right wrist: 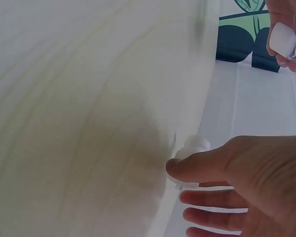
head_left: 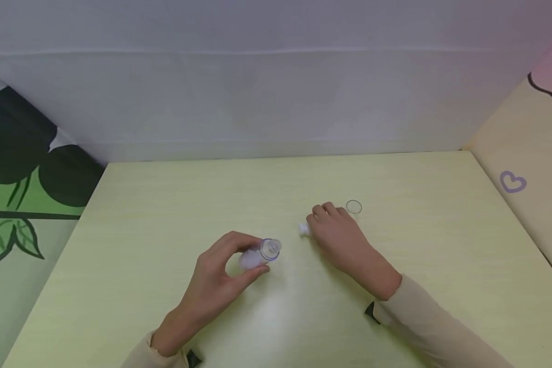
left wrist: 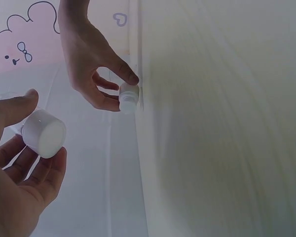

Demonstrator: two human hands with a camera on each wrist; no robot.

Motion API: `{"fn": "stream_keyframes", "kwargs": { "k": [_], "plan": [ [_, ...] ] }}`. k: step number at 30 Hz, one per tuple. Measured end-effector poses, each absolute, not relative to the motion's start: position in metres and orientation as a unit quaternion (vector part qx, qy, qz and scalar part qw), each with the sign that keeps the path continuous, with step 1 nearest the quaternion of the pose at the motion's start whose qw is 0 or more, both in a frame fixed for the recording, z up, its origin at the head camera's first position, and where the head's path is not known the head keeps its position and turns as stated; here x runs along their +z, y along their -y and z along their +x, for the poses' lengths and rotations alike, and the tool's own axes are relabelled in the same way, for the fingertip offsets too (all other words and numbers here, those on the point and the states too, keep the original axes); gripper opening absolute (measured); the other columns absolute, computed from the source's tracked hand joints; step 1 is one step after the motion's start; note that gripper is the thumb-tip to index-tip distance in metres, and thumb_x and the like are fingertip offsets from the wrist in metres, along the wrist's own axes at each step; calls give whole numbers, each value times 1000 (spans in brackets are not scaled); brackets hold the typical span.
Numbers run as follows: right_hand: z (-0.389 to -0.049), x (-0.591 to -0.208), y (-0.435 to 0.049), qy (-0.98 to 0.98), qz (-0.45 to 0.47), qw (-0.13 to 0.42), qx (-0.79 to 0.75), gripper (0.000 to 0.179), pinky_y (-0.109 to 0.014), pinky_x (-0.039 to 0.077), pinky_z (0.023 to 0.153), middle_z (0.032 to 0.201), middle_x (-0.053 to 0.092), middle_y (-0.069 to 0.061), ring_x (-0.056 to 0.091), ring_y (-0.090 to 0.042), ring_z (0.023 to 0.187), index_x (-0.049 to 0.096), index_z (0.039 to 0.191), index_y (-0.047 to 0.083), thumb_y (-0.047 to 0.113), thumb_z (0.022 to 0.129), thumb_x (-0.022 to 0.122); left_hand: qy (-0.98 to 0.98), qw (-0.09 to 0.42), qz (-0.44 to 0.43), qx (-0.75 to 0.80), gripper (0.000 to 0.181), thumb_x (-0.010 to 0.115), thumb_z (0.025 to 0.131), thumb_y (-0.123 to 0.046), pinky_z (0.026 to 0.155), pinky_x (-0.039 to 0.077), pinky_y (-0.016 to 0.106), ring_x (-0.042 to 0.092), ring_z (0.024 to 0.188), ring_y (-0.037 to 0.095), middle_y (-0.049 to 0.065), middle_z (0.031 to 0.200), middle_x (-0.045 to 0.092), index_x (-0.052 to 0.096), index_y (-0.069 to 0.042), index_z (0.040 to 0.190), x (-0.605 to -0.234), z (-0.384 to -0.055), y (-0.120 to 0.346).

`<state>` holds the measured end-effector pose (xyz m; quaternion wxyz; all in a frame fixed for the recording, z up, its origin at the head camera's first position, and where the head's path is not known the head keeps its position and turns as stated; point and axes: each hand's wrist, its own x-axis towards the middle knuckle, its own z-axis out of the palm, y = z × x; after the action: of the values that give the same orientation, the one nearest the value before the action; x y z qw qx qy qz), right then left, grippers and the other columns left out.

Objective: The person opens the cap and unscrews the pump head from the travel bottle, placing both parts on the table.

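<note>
In the head view my left hand (head_left: 216, 276) grips a small bottle (head_left: 253, 257) between thumb and fingers, tilted, with its clear neck toward the right. Its white base (left wrist: 50, 138) faces the camera in the left wrist view. My right hand (head_left: 340, 240) pinches a small white stepped piece, perhaps a cap or nozzle (head_left: 304, 229), low over the table. The right wrist view shows the thumb across this white piece (right wrist: 196, 144), with the other fingers behind; part of it is hidden. The two hands are apart.
Just beyond the right hand, a thin dark ring outline (head_left: 354, 206) shows on the table; what it belongs to is unclear. The pale table (head_left: 175, 204) meets a grey-white cloth wall (head_left: 276, 102) at the back. Printed panels stand at both sides.
</note>
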<state>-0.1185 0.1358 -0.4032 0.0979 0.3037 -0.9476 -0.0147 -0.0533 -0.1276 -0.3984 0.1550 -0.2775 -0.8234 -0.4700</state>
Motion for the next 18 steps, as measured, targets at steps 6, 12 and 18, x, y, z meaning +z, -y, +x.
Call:
{"fn": "stream_keyframes", "kwargs": {
  "k": [6, 12, 18],
  "plan": [
    [-120, -409, -135, 945, 310, 100, -19, 16, -45, 56, 83, 98, 64, -10, 61, -31, 98, 66, 100, 4, -4, 87, 74, 824, 162, -282, -465, 46, 91, 78, -5, 92, 54, 15, 69, 101, 11, -3, 111, 72, 71, -16, 119, -402, -55, 128],
    [-120, -411, -135, 947, 306, 94, -19, 18, -46, 58, 84, 102, 66, -11, 61, -32, 98, 65, 104, 3, -3, 89, 72, 824, 165, -281, -463, 47, 91, 78, -5, 93, 54, 15, 68, 100, 10, -3, 110, 72, 71, -16, 119, -404, -56, 128],
    [-118, -406, -135, 952, 295, 85, -17, 21, -47, 58, 89, 112, 69, -12, 63, -33, 106, 66, 111, 3, -1, 91, 70, 826, 162, -275, -465, 46, 91, 78, -6, 94, 54, 15, 68, 101, 10, -4, 110, 72, 71, -16, 118, -405, -58, 128]
  ]
}}
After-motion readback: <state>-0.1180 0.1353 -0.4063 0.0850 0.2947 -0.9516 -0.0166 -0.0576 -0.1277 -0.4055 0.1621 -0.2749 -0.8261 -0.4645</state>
